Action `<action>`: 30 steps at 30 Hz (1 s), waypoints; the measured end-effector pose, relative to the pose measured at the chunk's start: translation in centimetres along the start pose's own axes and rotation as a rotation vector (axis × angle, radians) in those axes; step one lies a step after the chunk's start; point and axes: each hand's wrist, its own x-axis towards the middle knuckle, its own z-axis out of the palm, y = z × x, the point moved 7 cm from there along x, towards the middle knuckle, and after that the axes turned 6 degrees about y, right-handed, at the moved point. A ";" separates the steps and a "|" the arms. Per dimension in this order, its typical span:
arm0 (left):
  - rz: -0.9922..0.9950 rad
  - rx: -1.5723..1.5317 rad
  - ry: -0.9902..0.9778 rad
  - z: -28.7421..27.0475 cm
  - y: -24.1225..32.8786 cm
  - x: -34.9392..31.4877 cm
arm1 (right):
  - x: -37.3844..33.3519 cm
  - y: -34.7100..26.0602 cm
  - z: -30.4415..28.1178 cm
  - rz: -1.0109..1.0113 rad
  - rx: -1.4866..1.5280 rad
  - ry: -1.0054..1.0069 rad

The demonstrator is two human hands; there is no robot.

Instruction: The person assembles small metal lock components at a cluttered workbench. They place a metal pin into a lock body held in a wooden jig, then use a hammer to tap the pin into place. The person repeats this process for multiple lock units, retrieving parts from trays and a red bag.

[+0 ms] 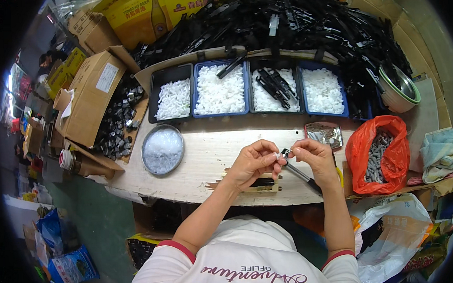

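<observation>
Over the middle of the bench, my left hand (258,163) is closed in a pinch on a small white plastic piece (279,155). Close beside it, the thumb and forefinger of my right hand (313,157) are pressed together at something thin and tiny, too small to name. Below and between the hands lies a tool with a grey shaft (298,172) and dark handle; its upper end is partly hidden by my fingers. Under my left wrist, a low wooden block with dark strips (262,183) rests at the bench's near edge.
Trays of white plastic pieces (221,91) line the back, before a heap of black parts (282,22). On the left are a round metal dish (162,150), a carton (90,97) and a jar (83,164). A red bag of grey parts (379,157) stands right, beside a cloth (442,155).
</observation>
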 end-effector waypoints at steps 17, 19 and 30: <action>0.251 0.042 0.038 -2.5 1.0 -3.0 | -0.8 2.2 5.7 0.153 0.193 -0.111; 0.250 0.050 0.049 -2.9 0.9 -3.1 | -0.9 2.1 6.1 0.157 0.175 -0.127; 0.364 0.223 0.164 -3.8 1.5 -4.7 | -2.4 -1.8 7.3 -0.580 -0.604 0.058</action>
